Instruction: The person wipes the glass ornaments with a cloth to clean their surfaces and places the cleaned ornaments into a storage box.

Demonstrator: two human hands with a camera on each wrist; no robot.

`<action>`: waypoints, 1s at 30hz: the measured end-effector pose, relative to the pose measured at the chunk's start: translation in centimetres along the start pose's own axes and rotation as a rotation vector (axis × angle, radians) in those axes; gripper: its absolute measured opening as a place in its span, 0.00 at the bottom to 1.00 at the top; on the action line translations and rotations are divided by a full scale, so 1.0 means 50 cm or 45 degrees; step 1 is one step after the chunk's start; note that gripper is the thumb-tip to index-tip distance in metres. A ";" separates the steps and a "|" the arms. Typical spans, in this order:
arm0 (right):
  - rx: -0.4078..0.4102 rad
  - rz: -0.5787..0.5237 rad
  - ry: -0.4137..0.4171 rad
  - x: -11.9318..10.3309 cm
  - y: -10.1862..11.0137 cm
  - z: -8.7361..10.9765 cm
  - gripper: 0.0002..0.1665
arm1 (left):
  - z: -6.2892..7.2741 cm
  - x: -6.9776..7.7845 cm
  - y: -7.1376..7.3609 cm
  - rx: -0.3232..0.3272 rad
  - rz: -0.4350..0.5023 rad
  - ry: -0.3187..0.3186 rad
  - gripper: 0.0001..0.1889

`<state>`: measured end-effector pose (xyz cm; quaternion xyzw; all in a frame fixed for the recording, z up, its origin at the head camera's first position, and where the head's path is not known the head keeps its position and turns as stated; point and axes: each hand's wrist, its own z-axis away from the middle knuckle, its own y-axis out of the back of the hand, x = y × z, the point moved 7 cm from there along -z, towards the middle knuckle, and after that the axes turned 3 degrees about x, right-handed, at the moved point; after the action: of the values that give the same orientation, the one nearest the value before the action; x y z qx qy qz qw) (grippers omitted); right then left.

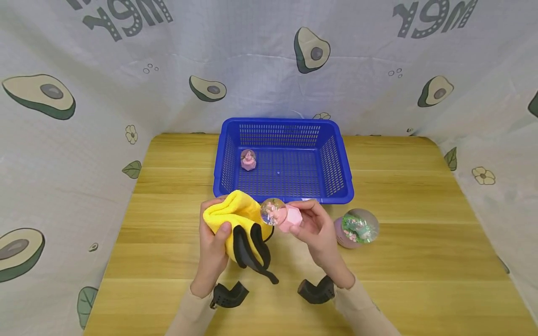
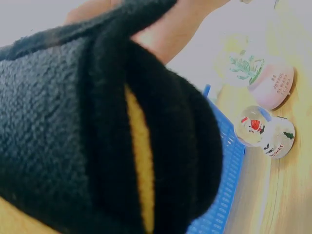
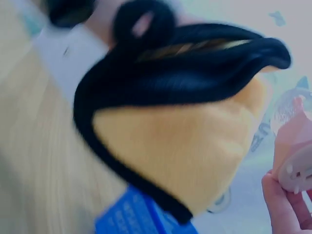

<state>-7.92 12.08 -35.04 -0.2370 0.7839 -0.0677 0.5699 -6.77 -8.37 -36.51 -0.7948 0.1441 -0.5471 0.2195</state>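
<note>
My left hand [image 1: 213, 247] grips a folded yellow cloth [image 1: 237, 207] with black edging, thumb on the near side. The cloth fills much of both wrist views, its black border [image 2: 105, 146] close to the left camera and its yellow face [image 3: 170, 146] before the right one. In my right hand [image 1: 321, 235], thumb and fingers pinch the faceted pink base of a small snow globe [image 1: 290, 219]. It lies on its side in the air, clear dome pointing left against the cloth's edge. The right wrist view shows the underside of its base [image 3: 298, 170].
Behind the hands stands a blue plastic basket [image 1: 279, 122], a small pink snow globe [image 1: 248, 162] at its left. A larger pink-based snow globe [image 1: 345, 235] stands right of my right hand. Nearby, a white-based snow globe [image 2: 279, 137] with a red figure shows in the left wrist view.
</note>
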 end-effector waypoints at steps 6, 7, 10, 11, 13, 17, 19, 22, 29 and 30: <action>0.047 -0.347 -0.272 0.024 -0.010 0.003 0.17 | 0.002 -0.003 -0.002 -0.014 0.004 0.001 0.21; 0.041 -0.400 -0.299 0.026 -0.013 0.003 0.16 | 0.002 -0.003 -0.003 -0.019 0.005 0.001 0.21; 0.003 -0.590 -0.350 0.028 -0.023 0.001 0.19 | 0.002 -0.004 -0.004 -0.024 0.005 0.002 0.21; -0.013 -0.648 -0.364 0.028 -0.026 0.001 0.20 | 0.002 -0.004 -0.004 -0.026 0.005 0.002 0.21; -0.050 -0.739 -0.382 0.026 -0.032 0.001 0.24 | 0.002 -0.005 -0.005 -0.031 0.009 0.004 0.21; -0.086 -0.773 -0.408 0.024 -0.039 0.001 0.25 | 0.003 -0.006 -0.005 -0.027 -0.007 0.007 0.21; -0.092 -0.733 -0.410 0.025 -0.040 0.000 0.25 | 0.004 -0.006 -0.004 -0.025 -0.019 0.007 0.21; -0.090 -0.639 -0.397 0.027 -0.041 0.000 0.24 | 0.004 -0.005 -0.005 -0.026 -0.025 0.005 0.21; -0.032 -0.378 -0.381 0.036 -0.030 0.005 0.30 | 0.004 0.000 -0.010 -0.058 -0.033 -0.022 0.22; -0.028 -0.352 -0.386 0.037 -0.030 0.006 0.31 | 0.005 0.001 -0.012 -0.064 -0.038 -0.026 0.22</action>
<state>-7.65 9.98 -36.18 -0.3561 0.6499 -0.1002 0.6639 -6.55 -7.84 -36.24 -0.8077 0.1438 -0.5383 0.1929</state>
